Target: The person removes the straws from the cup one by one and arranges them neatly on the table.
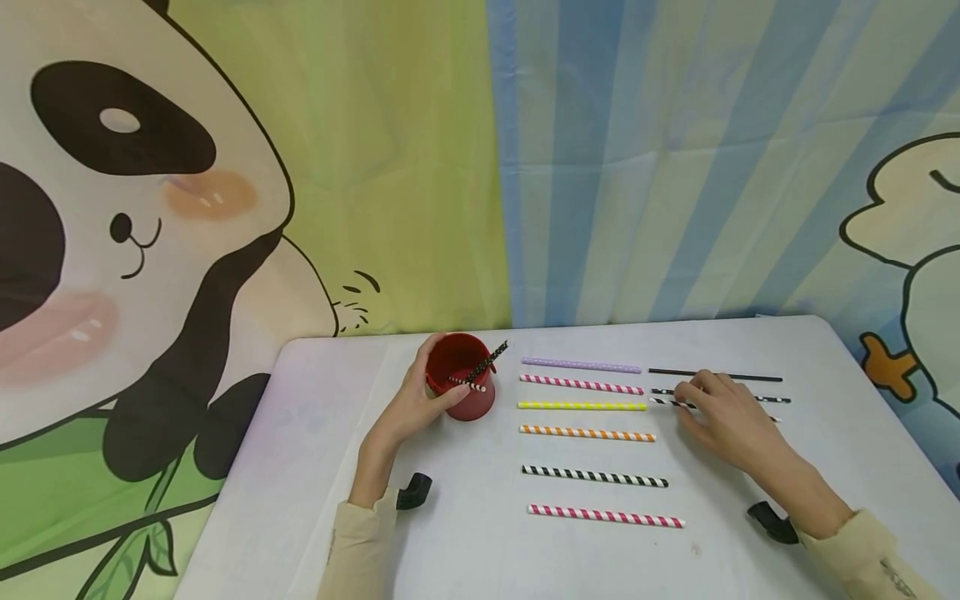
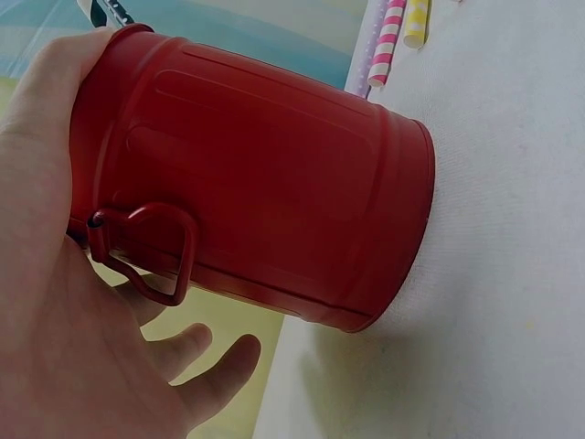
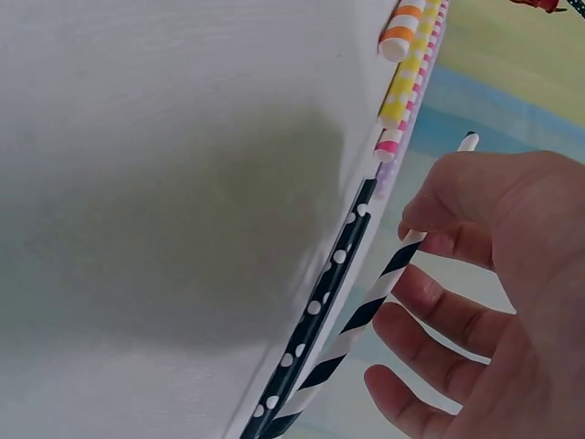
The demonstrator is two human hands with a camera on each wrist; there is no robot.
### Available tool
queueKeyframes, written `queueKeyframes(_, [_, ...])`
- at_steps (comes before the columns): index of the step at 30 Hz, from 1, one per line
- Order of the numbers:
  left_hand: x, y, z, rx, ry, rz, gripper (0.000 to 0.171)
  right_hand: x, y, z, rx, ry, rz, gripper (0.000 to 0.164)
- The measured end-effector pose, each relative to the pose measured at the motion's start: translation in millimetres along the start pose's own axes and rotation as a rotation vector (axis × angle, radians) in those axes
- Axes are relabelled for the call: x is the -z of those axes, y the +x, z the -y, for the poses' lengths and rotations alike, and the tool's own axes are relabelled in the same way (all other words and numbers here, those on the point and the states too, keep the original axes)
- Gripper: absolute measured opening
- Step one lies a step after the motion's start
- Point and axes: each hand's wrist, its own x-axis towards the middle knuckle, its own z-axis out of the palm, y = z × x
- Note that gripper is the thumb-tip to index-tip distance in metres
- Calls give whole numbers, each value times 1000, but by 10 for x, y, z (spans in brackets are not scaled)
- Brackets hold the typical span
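Observation:
My left hand grips a small red bucket near its rim, with the thumb at the front. The bucket is tilted, its mouth facing up toward me, and a looped handle hangs on its side in the left wrist view. A black dotted straw and a pale striped straw stick out of it. At the right, my right hand pinches a black-and-white striped straw between thumb and forefinger; the other fingers are loosely bent. Beside it lies a black straw with white dots.
Left of the right hand, several paper straws lie in rows: purple, pink striped, yellow, orange striped, black striped and another pink striped one. A plain black straw lies behind the right hand. Printed curtains hang behind the white table.

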Motion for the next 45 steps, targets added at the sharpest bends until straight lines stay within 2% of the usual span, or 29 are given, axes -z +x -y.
queueKeyframes(15, [-3, 18, 17, -21, -35, 7, 86, -49, -105, -112, -43, -39, 16, 22])
queueKeyframes(45, [-1, 9, 29, -2, -26, 5, 85, -50, -87, -99, -109, -26, 87, 18])
